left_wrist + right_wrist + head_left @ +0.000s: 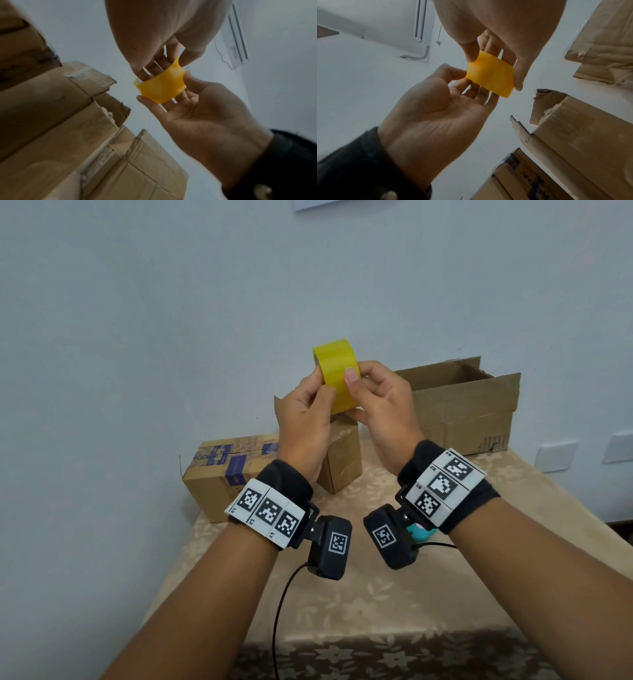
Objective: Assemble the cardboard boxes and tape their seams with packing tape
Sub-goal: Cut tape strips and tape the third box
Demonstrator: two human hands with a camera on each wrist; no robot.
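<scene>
Both hands hold a yellow roll of packing tape (337, 374) (161, 86) (489, 75) up in the air above the table. My left hand (308, 402) (169, 63) (445, 94) grips it from the left, thumb on the outer face. My right hand (370, 395) (188, 105) (493, 46) grips it from the right, its thumb pressed on the tape's surface. Below the hands stands a small upright cardboard box (342, 460). To its left lies a closed box with blue tape (219, 474). A larger box with open flaps (462, 402) sits at the back right.
The table carries a beige floral cloth (376, 594) and stands against a pale wall. A teal object (419, 533) peeks out under my right wrist. A black cable (284, 594) hangs from the left wrist camera. Wall sockets (555, 455) are at the right.
</scene>
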